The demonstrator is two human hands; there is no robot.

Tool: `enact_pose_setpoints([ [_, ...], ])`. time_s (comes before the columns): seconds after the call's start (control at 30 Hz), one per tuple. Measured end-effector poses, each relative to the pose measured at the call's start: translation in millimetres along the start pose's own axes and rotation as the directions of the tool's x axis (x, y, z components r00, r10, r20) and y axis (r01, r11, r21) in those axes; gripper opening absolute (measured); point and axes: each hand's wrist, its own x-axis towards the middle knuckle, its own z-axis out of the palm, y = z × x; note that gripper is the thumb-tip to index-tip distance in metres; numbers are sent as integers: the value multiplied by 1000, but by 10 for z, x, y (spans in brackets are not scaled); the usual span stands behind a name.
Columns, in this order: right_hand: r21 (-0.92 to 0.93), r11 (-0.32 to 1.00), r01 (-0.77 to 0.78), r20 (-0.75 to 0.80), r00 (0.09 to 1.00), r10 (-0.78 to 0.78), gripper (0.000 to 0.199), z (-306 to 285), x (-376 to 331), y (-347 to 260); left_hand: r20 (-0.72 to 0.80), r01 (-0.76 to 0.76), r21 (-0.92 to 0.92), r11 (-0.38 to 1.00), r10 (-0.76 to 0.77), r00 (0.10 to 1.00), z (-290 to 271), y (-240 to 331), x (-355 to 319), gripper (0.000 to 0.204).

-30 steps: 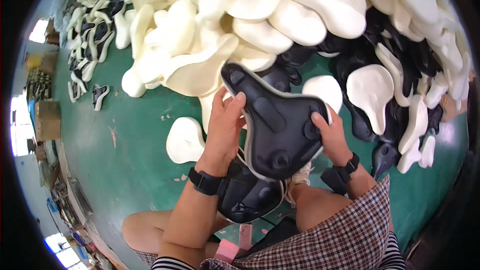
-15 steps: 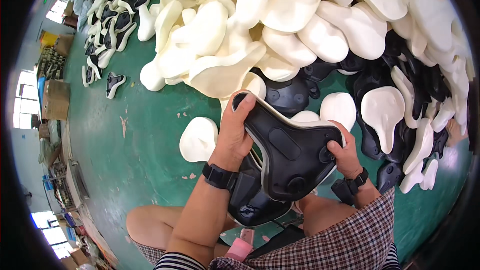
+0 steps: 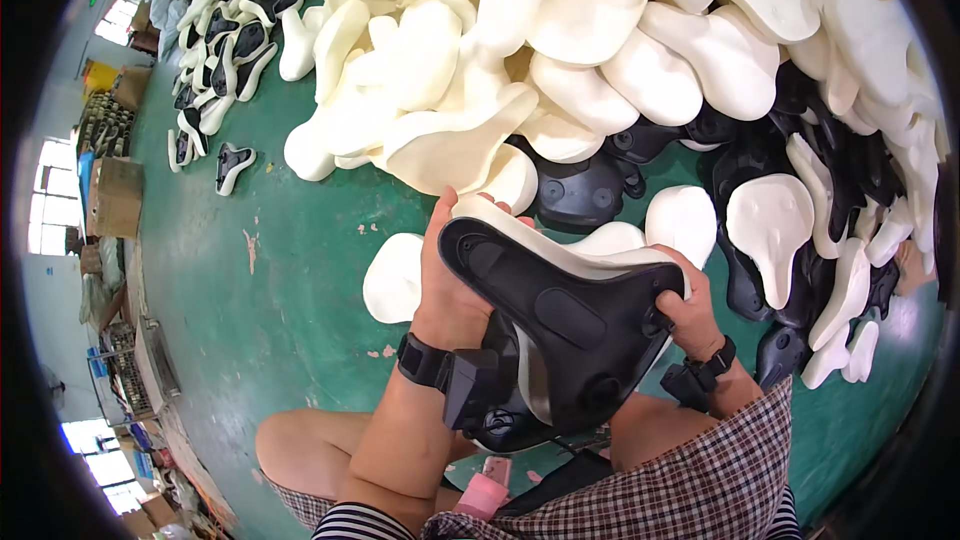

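Held up before my lap is a bicycle saddle (image 3: 570, 325), its black shell facing me and cream foam padding showing along its upper edge. My left hand (image 3: 450, 285) supports one wide corner from the left; the thumb points up beside the foam and the fingers pass behind it. On the opposite corner my right hand (image 3: 688, 312) grips the rim, thumb pressed on the black shell, fingers hidden underneath. Below the saddle, partly covered, sits another black moulded part (image 3: 505, 430) with a round emblem. Each wrist wears a black strapped device.
A big heap of cream foam saddle pads (image 3: 420, 60) rises ahead. Black saddle shells (image 3: 580, 190) lie at its foot and right side. One pad (image 3: 395, 278) rests on the green floor (image 3: 290, 300) beside my left hand. More saddles (image 3: 225, 60) are piled far left, near cardboard boxes (image 3: 115, 198).
The saddle has tilted, showing more foam along its top edge, and its left corner has shifted left. My left thumb has come off the black shell and now points up; my right hand keeps its grip.
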Motion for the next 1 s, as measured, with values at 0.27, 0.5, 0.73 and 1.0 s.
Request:
enact_pose_setpoints([
  [0.27, -132, 991, -19, -73, 997, 9, 56, 55, 39, 23, 176, -274, 114, 955, 252, 952, 55, -38, 24, 56],
  [0.5, -91, 996, -18, -109, 994, 8, 55, 110, 61, 31, 104, -260, 8, 965, 258, 960, 67, -46, -21, 52],
  [0.73, -114, 993, 22, -93, 995, -32, 53, 88, 93, 31, 115, -237, -7, 972, 236, 965, 98, -4, 18, 49],
  [1.0, -354, 933, 63, -93, 990, -102, 52, 124, 139, -177, 367, -636, 702, 321, 602, 709, 32, -88, -30, 35],
])
